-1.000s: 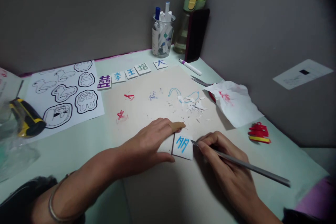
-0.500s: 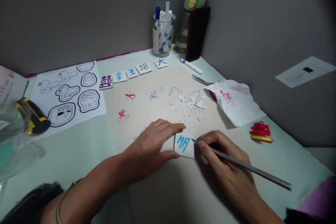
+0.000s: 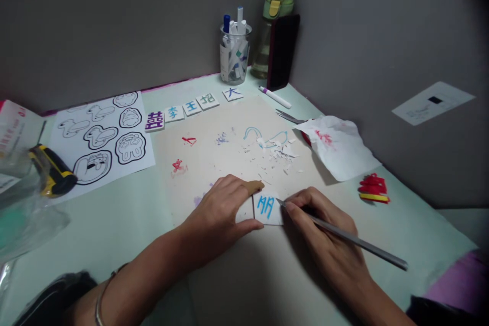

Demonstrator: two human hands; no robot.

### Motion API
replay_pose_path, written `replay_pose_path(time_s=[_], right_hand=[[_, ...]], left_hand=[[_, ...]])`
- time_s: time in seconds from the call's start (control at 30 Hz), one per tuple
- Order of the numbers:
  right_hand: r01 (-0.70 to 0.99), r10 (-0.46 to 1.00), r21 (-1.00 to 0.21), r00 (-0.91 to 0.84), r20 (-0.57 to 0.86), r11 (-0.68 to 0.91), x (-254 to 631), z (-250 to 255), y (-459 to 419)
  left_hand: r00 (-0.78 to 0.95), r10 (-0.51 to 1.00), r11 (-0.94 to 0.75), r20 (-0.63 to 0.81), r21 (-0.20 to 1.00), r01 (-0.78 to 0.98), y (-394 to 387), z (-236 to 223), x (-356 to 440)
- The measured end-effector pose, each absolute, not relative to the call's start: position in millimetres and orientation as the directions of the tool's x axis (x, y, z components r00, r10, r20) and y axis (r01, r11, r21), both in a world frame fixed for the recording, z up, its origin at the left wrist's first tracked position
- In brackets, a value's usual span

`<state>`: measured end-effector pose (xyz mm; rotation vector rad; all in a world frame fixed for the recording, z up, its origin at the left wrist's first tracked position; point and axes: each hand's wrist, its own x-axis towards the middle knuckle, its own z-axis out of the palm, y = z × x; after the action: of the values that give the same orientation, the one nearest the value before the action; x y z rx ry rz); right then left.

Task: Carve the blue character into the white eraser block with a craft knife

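In the head view, my left hand [image 3: 225, 204] grips a white slab [image 3: 269, 218] from its left side, with fingers over the back edge and the thumb at the front. A tan wrap covers one of its fingertips. Blue strokes of a written character mark the slab, and a dark line runs across it beside my fingers. My right hand [image 3: 330, 232] holds a slim metal craft knife [image 3: 355, 239] like a pen, fingers closed round it. The knife's tip is at the slab's right part, beside the blue strokes; whether it cuts in is too small to tell.
White shavings [image 3: 282, 154] lie on the beige board [image 3: 214, 163] behind my hands. Lettered tiles [image 3: 173, 112] stand in a row farther back. Around are a jar of markers [image 3: 235, 56], a green bottle [image 3: 263, 51], scissors [image 3: 288, 116], crumpled paper [image 3: 340, 147] and a yellow-black cutter [image 3: 53, 170].
The view has shifted slightly. Both hands keep their grips, and the knife's tip stays near the same part of the slab, with its rear end a little farther left in view.
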<state>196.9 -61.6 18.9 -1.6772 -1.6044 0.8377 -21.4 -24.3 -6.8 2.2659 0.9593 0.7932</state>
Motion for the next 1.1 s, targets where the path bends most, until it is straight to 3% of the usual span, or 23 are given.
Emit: replay_pose_path(time_s=[1.1], right_hand=[[0.509, 0.984, -0.843, 0.137, -0.117, -0.171, 193.7, 23.3, -63.2]], left_hand=[[0.520, 0.726, -0.681, 0.450, 0.578, 0.450, -28.3, -11.2, -14.5]])
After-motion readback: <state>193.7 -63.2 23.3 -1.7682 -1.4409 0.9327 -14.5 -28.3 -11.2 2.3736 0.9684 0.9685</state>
